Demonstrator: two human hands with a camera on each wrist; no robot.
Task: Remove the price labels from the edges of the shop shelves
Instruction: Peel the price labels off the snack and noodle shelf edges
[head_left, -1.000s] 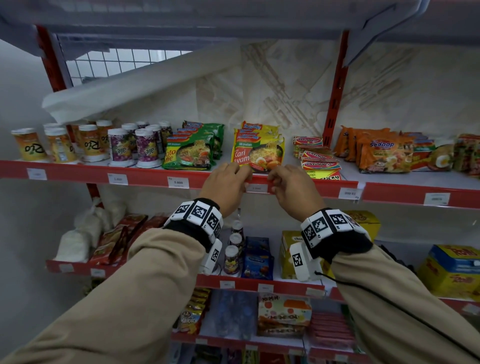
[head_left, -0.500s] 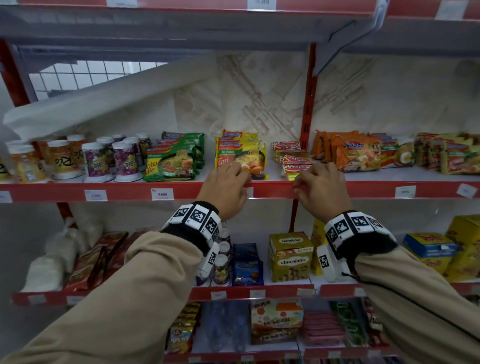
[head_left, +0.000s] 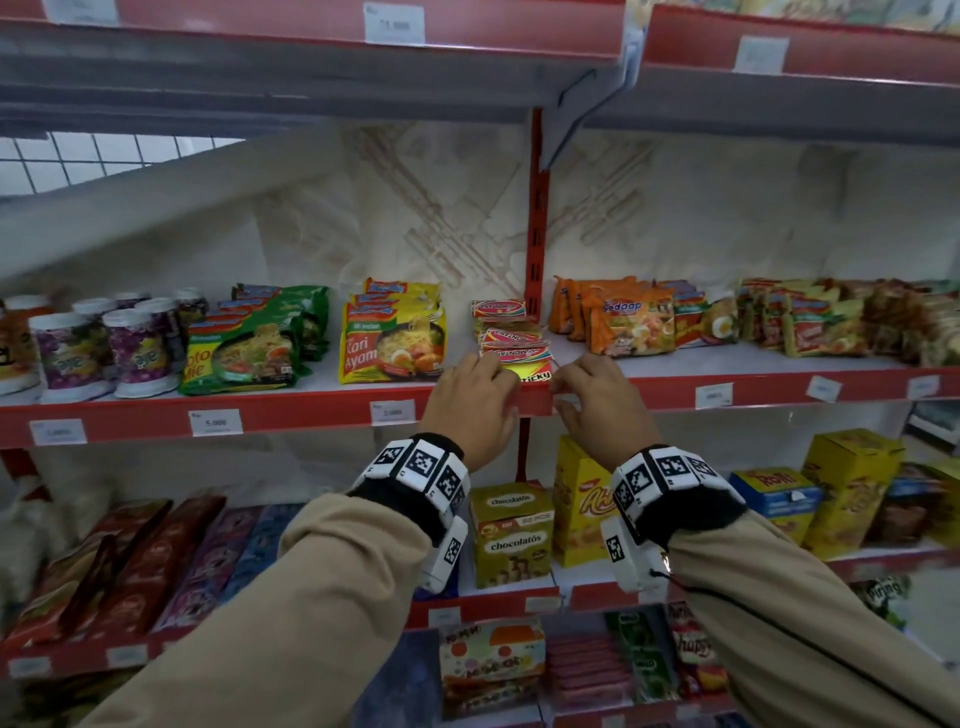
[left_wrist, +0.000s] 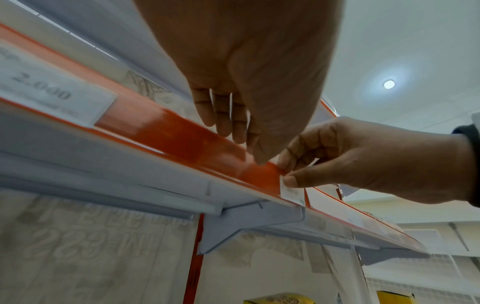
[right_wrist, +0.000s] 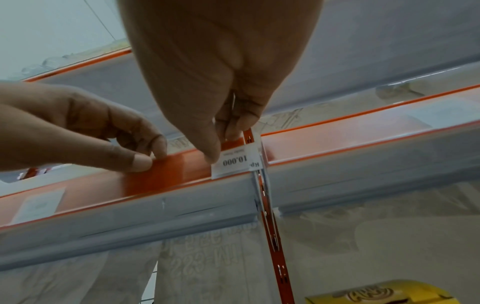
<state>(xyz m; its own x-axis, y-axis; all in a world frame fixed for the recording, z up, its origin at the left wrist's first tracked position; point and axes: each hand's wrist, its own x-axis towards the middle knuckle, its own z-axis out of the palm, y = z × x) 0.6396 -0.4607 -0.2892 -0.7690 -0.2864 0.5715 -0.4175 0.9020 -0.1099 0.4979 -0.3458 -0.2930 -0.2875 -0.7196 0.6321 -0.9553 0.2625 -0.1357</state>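
The middle shelf's red edge strip (head_left: 291, 415) carries white price labels, such as the "5.000" label (head_left: 215, 422) and the "2.000" label (head_left: 393, 412). At the red upright post, my right hand (head_left: 560, 397) pinches the "10.000" label (right_wrist: 233, 162) between thumb and fingers. The label (left_wrist: 292, 192) sits in the strip's right end. Just left of it, my left hand (head_left: 506, 389) holds the strip (right_wrist: 166, 170), thumb on its front and fingers over its top.
Noodle packs (head_left: 392, 343) and cup noodles (head_left: 140, 353) stand on the shelf right behind the hands. More labels (head_left: 714, 395) sit along the edge to the right and on the upper shelf (head_left: 395, 23). Boxes (head_left: 511, 535) fill the shelf below.
Both hands have slid right along the shelf edge, from under the yellow noodle pack to the upright post. The "2.000" label stays in the strip, left of them.
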